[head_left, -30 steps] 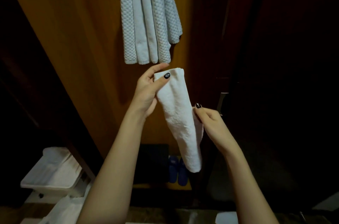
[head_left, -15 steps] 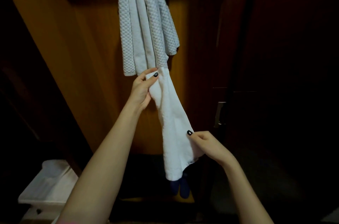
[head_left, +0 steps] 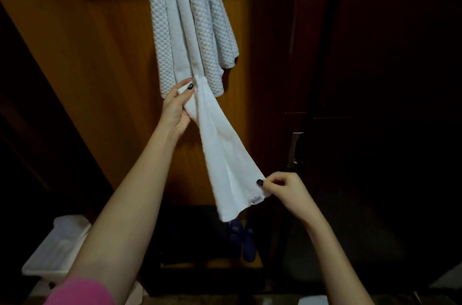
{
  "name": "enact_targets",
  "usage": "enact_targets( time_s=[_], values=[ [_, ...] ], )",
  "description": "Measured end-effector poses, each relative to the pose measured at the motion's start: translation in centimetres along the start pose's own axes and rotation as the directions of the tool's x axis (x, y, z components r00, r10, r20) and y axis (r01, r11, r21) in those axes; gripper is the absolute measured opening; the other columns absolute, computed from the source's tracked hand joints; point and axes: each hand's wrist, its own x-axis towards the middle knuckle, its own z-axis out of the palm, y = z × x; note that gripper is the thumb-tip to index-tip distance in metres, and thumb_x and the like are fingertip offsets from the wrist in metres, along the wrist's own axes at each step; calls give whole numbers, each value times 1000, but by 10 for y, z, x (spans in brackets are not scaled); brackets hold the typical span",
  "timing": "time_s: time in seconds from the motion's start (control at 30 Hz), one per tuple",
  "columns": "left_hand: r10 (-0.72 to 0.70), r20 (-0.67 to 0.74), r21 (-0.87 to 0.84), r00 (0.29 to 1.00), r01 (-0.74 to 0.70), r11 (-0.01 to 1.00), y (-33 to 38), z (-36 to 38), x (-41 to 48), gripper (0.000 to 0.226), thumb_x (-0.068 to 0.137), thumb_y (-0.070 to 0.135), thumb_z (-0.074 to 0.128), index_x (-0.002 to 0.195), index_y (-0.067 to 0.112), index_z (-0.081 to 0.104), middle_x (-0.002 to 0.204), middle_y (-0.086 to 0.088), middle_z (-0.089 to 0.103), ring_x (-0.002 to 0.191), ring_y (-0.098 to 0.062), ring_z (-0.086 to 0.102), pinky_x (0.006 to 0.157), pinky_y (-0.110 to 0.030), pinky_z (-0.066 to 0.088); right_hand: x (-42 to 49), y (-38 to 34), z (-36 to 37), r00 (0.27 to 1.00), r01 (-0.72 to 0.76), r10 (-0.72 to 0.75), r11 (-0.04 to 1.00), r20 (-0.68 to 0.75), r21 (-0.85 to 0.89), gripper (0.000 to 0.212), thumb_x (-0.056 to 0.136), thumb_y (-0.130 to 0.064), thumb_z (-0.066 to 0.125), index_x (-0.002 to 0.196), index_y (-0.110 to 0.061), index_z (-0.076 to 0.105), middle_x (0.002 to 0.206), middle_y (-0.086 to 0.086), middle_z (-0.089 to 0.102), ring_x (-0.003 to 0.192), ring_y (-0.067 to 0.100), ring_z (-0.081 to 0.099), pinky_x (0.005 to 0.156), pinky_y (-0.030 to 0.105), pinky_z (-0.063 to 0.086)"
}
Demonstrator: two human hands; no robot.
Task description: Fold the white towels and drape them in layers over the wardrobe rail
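A long, narrow folded white towel (head_left: 222, 152) stretches diagonally in front of the open wardrobe. My left hand (head_left: 176, 107) pinches its upper end, just below the hanging towels. My right hand (head_left: 285, 189) pinches the lower right corner near a small label. Above, several waffle-textured white towels (head_left: 192, 24) hang in layers from the top of the wardrobe; the rail itself is out of view.
The wardrobe's wooden back panel (head_left: 105, 59) is lit orange. A dark door with a metal handle (head_left: 295, 149) stands at the right. Blue slippers (head_left: 243, 237) sit on the wardrobe floor. A white tray (head_left: 55, 252) with cloth lies at lower left.
My left hand has risen with the towel's top end toward the hanging towels. My right hand has slid down the towel to its lower corner, pulling it out straight.
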Motion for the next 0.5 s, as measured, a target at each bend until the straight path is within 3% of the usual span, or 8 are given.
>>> enact_targets(
  time_s=[0.07, 0.17, 0.23, 0.3, 0.4, 0.5],
  values=[
    [-6, -8, 18, 1000, 6, 1000, 0, -3, 0, 18, 90, -2, 60, 104, 8, 64, 114, -14, 64, 101, -21, 66, 92, -37, 55, -2, -1, -3, 998, 3, -4, 1000, -57, -13, 20, 86, -20, 73, 72, -6, 68, 69, -2, 65, 69, 4, 60, 73, 23, 47],
    [9, 21, 122, 1000, -12, 992, 5, -6, -2, 21, 90, -2, 60, 102, 13, 67, 104, -6, 70, 97, -17, 68, 89, -34, 56, -6, -3, -7, 990, 29, -36, 998, -136, -51, 22, 87, -19, 70, 73, -6, 60, 72, 2, 61, 66, 1, 53, 64, 13, 42],
    [28, 82, 260, 996, -49, 964, 10, -6, -4, 27, 90, -4, 59, 103, 18, 68, 103, -1, 70, 96, -13, 68, 82, -27, 56, -7, -2, -8, 984, 41, -52, 997, -172, -65, 21, 90, -19, 65, 74, -9, 56, 71, 6, 58, 62, 6, 49, 60, 21, 39],
    [33, 163, 422, 986, -100, 901, 14, -8, -3, 30, 89, -2, 61, 108, 20, 67, 107, 0, 67, 96, -11, 65, 79, -21, 54, -8, 0, -9, 982, 47, -54, 998, -181, -41, 21, 91, -17, 64, 75, -11, 51, 67, 2, 52, 59, 8, 45, 57, 25, 37],
    [6, 296, 635, 955, -201, 746, 22, -14, 0, 31, 90, 5, 64, 111, 27, 66, 104, 1, 65, 94, -5, 61, 79, -14, 49, -10, 2, -15, 983, 76, -75, 997, -165, -1, 24, 89, -14, 68, 74, -11, 49, 66, -6, 47, 59, 3, 42, 55, 18, 35],
    [-161, 397, 744, 903, -214, 633, 30, -19, 0, 36, 94, 5, 57, 118, 31, 65, 119, 2, 64, 105, -2, 60, 87, -14, 47, -9, 7, -23, 983, 56, -56, 998, -173, -7, 25, 87, -13, 70, 74, -11, 48, 67, -6, 45, 58, 1, 40, 53, 15, 34]
  ],
)
